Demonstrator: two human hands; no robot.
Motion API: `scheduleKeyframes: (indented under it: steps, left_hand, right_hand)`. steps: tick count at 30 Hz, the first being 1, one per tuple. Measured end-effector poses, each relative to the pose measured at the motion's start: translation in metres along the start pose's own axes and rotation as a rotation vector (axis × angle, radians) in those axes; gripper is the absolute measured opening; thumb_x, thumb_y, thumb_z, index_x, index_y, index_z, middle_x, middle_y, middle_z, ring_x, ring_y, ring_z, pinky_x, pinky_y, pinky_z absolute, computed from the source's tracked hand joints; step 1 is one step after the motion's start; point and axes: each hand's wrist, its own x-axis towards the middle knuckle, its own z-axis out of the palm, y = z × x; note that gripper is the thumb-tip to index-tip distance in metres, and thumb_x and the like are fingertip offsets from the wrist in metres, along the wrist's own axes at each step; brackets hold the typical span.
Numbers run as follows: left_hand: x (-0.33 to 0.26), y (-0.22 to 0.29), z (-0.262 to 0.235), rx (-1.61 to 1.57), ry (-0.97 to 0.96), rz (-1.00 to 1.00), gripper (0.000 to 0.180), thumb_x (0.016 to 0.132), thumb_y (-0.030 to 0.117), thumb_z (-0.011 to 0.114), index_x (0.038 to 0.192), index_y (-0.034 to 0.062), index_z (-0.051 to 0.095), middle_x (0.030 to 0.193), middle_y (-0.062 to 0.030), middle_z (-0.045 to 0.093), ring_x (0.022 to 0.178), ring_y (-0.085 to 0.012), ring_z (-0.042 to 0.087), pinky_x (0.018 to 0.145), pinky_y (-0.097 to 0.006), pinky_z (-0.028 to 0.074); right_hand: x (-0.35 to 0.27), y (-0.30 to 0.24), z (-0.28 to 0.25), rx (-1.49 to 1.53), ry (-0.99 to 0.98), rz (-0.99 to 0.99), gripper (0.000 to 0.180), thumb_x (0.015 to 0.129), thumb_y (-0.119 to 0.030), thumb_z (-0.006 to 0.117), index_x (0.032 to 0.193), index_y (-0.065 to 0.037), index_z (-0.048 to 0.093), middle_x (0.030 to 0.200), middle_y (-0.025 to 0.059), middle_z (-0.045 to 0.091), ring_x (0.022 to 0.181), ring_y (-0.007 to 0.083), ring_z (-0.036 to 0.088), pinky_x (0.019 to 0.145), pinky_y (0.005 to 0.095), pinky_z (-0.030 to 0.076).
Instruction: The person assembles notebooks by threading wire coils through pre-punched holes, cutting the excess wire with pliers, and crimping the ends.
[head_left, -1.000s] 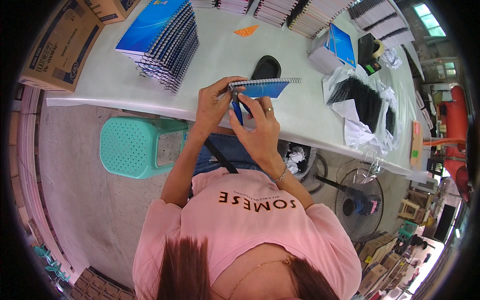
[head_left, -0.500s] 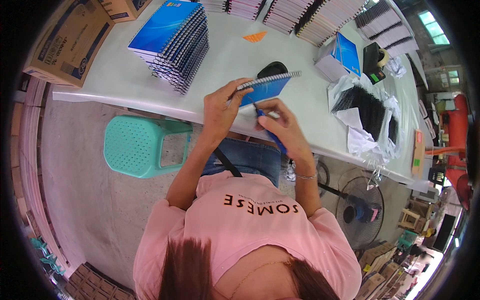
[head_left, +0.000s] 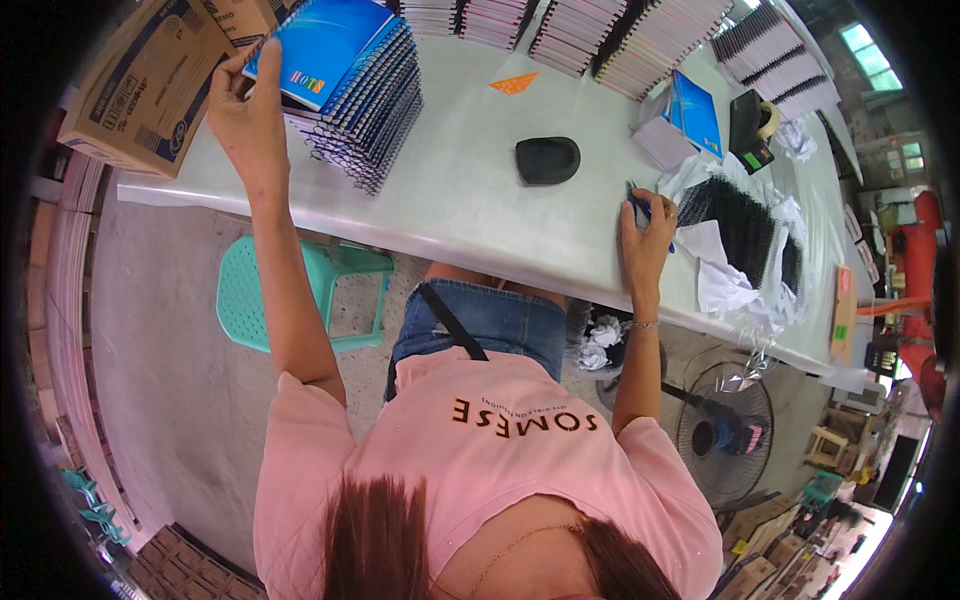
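At the left of the table stands a tall stack of blue spiral notebooks (head_left: pixel 372 125), their wire coils facing right. My left hand (head_left: pixel 250 115) is on the near left corner of the top notebook (head_left: pixel 330 45), thumb over the cover and fingers at its edge. Farther right, my right hand (head_left: pixel 650 240) rests low over the table with its fingers round blue-handled pliers (head_left: pixel 640 208). The pliers' dark tip points away from me; most of the handles are hidden by the hand. Between the hands lies a rounded black object (head_left: pixel 548 160).
Cardboard boxes (head_left: pixel 150 90) stand left of the stack. Black coils on crumpled white paper (head_left: pixel 735 225) lie right of my right hand, near another notebook pile (head_left: pixel 690 110). Spiral-bound stacks (head_left: pixel 580 35) line the far side. A green stool (head_left: pixel 250 295) and a fan (head_left: pixel 725 430) stand below.
My left hand has gone from the middle to the stack at the left, and the notebook it held is no longer in front of me. My right hand has moved right with the pliers.
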Motion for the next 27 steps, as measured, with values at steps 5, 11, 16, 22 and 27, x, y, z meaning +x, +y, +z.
scheduleKeyframes:
  steps: [5, 11, 16, 22, 27]
  left_hand:
    - [0.001, -0.039, -0.014, 0.033, -0.025, -0.243, 0.032, 0.087, 0.026, 0.073, 0.102, -0.0004, 0.065, 0.096, -0.0063, 0.063, 0.088, -0.0106, 0.055, 0.081, -0.024, 0.041]
    - [-0.004, -0.05, -0.018, -0.007, -0.055, -0.326, 0.037, 0.086, 0.032, 0.073, 0.102, -0.0006, 0.065, 0.094, -0.006, 0.062, 0.089, -0.012, 0.055, 0.086, -0.027, 0.04]
    - [-0.006, -0.048, -0.016, -0.073, -0.114, -0.293, 0.033, 0.089, 0.029, 0.07, 0.103, -0.0002, 0.065, 0.1, -0.0068, 0.062, 0.092, -0.0123, 0.056, 0.09, -0.029, 0.041]
    - [-0.003, -0.053, -0.027, 0.107, -0.057, -0.056, 0.04, 0.091, 0.033, 0.07, 0.113, 0.0001, 0.061, 0.109, -0.0091, 0.058, 0.102, -0.0149, 0.055, 0.091, -0.031, 0.043]
    - [-0.026, 0.037, -0.012, 0.458, 0.111, 0.256, 0.038, 0.094, 0.028, 0.066, 0.117, -0.0006, 0.058, 0.116, -0.0102, 0.052, 0.107, -0.0179, 0.053, 0.092, -0.031, 0.043]
  right_hand:
    - [0.016, -0.003, -0.014, 0.151, 0.015, 0.016, 0.015, 0.086, -0.007, 0.063, 0.101, -0.005, 0.067, 0.103, 0.015, 0.058, 0.106, 0.0306, 0.051, 0.095, 0.0384, 0.039]
    - [0.062, 0.029, -0.037, 0.134, 0.185, 0.108, 0.02, 0.088, -0.009, 0.063, 0.107, -0.007, 0.068, 0.103, 0.0106, 0.061, 0.097, 0.0199, 0.055, 0.087, 0.0328, 0.043]
    - [0.108, 0.049, -0.048, 0.375, 0.219, 0.189, 0.026, 0.092, -0.016, 0.061, 0.115, -0.005, 0.065, 0.109, 0.0099, 0.063, 0.089, 0.0167, 0.057, 0.08, 0.0316, 0.046]
    - [0.158, 0.067, -0.036, 0.447, 0.196, 0.35, 0.049, 0.091, -0.04, 0.065, 0.121, 0.0, 0.06, 0.102, 0.0142, 0.064, 0.087, 0.0195, 0.059, 0.078, 0.0327, 0.048]
    - [0.177, 0.088, -0.031, 0.432, -0.08, 0.587, 0.058, 0.084, -0.044, 0.075, 0.119, 0.001, 0.061, 0.104, 0.0106, 0.064, 0.088, 0.0173, 0.061, 0.075, 0.0318, 0.05]
